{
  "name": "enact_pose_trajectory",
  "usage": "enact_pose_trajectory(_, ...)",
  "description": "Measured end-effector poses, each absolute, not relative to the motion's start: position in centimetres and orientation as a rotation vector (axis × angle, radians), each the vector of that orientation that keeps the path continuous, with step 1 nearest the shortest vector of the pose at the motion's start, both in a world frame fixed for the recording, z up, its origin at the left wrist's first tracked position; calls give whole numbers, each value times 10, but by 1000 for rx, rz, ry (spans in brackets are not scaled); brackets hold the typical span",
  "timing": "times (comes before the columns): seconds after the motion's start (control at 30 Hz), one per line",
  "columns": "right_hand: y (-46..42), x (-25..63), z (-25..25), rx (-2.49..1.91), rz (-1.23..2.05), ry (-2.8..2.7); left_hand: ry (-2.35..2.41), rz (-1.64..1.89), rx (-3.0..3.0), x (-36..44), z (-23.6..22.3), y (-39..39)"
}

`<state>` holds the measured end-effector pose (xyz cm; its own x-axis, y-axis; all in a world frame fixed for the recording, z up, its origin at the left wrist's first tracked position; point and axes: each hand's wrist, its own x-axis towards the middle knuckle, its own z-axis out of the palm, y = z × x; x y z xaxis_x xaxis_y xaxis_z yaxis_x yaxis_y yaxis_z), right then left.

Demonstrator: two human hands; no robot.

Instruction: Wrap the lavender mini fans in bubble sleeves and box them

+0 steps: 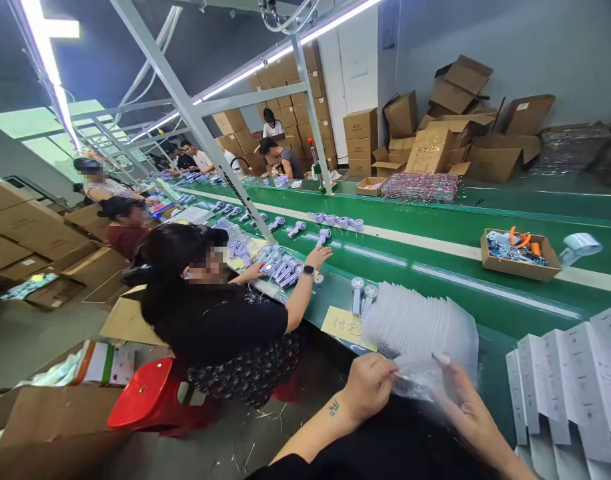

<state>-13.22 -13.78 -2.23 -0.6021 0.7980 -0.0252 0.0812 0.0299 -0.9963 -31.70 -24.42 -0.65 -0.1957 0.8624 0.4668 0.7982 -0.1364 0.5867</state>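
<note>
Wrap is pinched in the left hand, just before the pile; the right hand's grip cannot be told through blur. Film could be torn by uneven pulling, or sheets disturbed by a brushing knuckle.

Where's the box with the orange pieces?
In the head view, the open box sits on the green surface at right, just left of a pale handheld fan.

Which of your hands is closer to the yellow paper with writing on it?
Left. My left hand is just below and right of the yellow paper; my right hand is farther to its right.
</note>
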Motion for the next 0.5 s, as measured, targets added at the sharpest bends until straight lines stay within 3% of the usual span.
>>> enact_pose_trajectory(0.13, -133, -191, -12, -860, 1969, -1433, 2244, 1361, 1457, -355, 10, -276)
enact_pose_trajectory(0.3, -112, -325, -37, -1135, 1697, -2069, 2528, 1440, 987, -397, 8, -317)
enact_pose_trajectory(0.5, -97, -436, -85, -1367, 1224, -2358, 2543, 1348, 990, -412, -22, -341)
